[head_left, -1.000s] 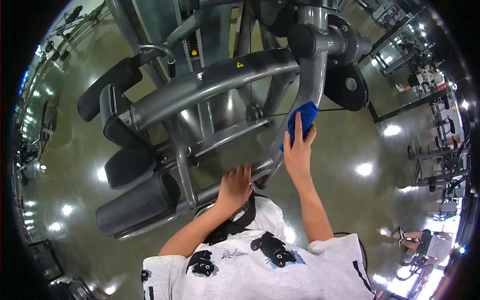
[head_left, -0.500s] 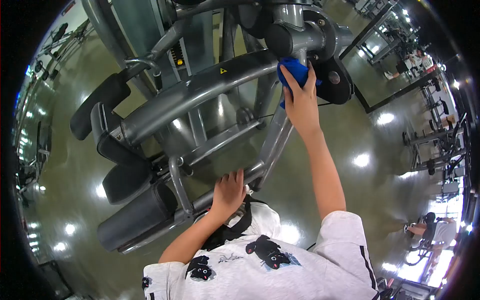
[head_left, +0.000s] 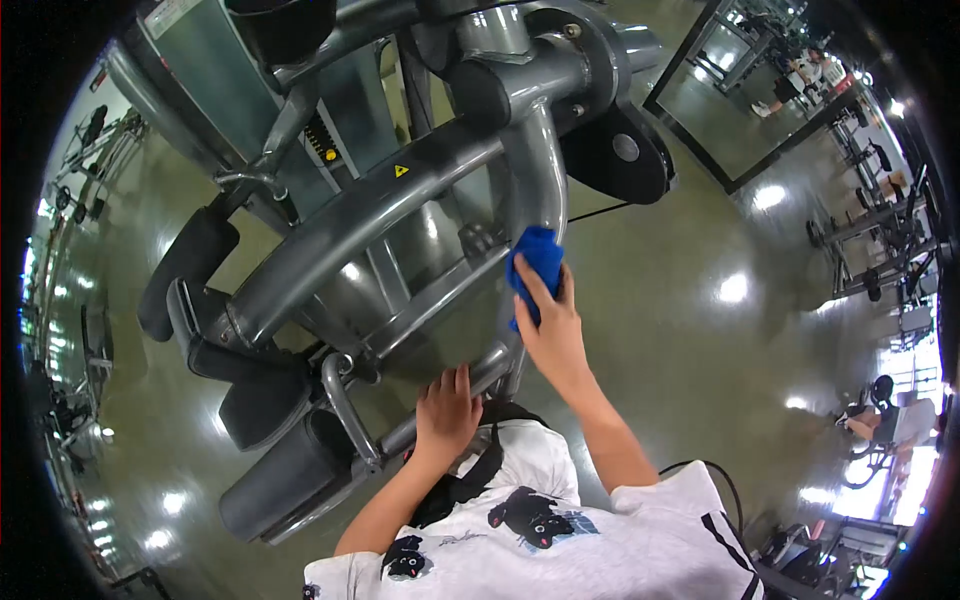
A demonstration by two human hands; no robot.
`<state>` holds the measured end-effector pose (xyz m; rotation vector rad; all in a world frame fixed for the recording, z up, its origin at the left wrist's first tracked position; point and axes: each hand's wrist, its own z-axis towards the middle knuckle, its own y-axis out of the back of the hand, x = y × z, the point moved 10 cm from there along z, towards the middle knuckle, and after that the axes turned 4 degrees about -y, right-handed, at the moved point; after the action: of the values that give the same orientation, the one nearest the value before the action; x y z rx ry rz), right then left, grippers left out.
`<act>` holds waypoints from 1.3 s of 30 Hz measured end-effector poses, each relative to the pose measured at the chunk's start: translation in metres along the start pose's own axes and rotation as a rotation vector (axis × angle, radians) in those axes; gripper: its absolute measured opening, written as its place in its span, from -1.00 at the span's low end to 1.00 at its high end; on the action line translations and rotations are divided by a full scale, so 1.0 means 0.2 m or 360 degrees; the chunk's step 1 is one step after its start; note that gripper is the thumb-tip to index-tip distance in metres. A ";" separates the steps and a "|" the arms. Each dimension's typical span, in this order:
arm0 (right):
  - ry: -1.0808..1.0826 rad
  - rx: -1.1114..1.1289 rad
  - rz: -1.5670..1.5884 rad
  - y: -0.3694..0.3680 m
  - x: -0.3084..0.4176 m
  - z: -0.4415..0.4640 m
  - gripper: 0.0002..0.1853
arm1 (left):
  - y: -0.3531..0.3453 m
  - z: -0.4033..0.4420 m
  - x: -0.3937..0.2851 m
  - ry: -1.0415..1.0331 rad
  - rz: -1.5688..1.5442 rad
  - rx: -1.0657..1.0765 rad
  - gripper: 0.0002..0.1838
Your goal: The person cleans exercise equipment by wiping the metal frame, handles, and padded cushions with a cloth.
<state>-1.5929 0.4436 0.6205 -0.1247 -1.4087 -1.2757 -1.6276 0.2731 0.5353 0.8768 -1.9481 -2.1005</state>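
A blue cloth point(head_left: 538, 262) lies against the slanting grey tube point(head_left: 537, 180) of an exercise machine. My right hand point(head_left: 550, 325) presses the cloth to the tube, its fingers over the fabric. Lower down, my left hand point(head_left: 448, 415) is wrapped over the machine's low grey bar point(head_left: 489, 369). Left of it are a black roller pad point(head_left: 285, 478) and a bent grey handle point(head_left: 345, 410). Above them runs a thick curved arm point(head_left: 350, 225) with a yellow warning sticker.
A weight stack point(head_left: 322, 140) with a yellow pin stands at the upper left. A black cam plate point(head_left: 625, 150) juts out at the upper right, with a thin cable below it. A seated person point(head_left: 890, 420) is far right; a mirror frame point(head_left: 690, 150) stands upper right.
My right hand first went up the tube with the cloth, then came back down. My left hand stays on the low bar. The view has shifted, and the machine appears nearer.
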 end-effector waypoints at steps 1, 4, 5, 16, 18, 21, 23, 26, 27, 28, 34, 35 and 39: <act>-0.0008 -0.0003 0.0002 0.03 -0.01 -0.02 -0.50 | 0.00 0.00 0.00 0.0003 -0.0019 0.0014 -0.41; 0.0074 0.0199 0.0034 0.11 -0.05 -0.02 -0.53 | 0.01 0.03 0.01 0.0029 -0.0177 0.0071 -0.40; 0.0049 0.0232 0.0080 0.16 -0.06 0.00 -0.53 | 0.02 0.04 0.01 0.0053 -0.0316 0.0107 -0.39; 0.0487 -0.1028 0.0222 0.97 0.17 0.44 -0.61 | 0.04 0.41 -0.17 0.0211 -0.1325 -0.0125 -0.27; 0.0503 -0.0621 0.0280 0.87 0.19 0.64 -0.68 | 0.03 0.45 -0.18 0.0288 -0.1548 -0.0232 -0.25; 0.0712 -0.0500 -0.0524 0.74 0.31 0.75 -0.75 | 0.03 0.48 -0.18 0.0446 -0.1291 -0.0261 -0.15; 0.0679 -0.0446 -0.0620 0.72 0.32 0.75 -0.75 | 0.03 0.46 -0.17 0.0475 -0.1116 -0.0344 -0.15; 0.0692 -0.0481 -0.0657 0.74 0.31 0.73 -0.75 | 0.08 0.45 -0.18 0.0531 -0.0946 -0.0385 -0.18; 0.0712 -0.0493 -0.0672 0.75 0.31 0.71 -0.74 | 0.08 0.45 -0.19 0.0532 -0.0936 -0.0388 -0.18; 0.0726 -0.0506 -0.0690 0.77 0.31 0.69 -0.74 | 0.07 0.44 -0.18 0.0563 -0.0920 -0.0410 -0.19; 0.0584 -0.0403 -0.0475 0.87 0.21 0.57 -0.76 | 0.06 0.41 -0.18 0.0552 -0.0828 -0.0444 -0.18; 0.0579 -0.0417 -0.0481 0.90 0.19 0.54 -0.76 | 0.06 0.40 -0.18 0.0534 -0.0815 -0.0482 -0.18; 0.0328 -0.0341 -0.0069 0.98 -0.02 0.47 -0.79 | 0.06 0.39 -0.19 0.0518 -0.0781 -0.0517 -0.18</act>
<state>-1.5152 0.5911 0.7599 -0.1051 -1.1031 -1.4315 -1.6399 0.3567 0.5578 1.6191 -1.2754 -2.2355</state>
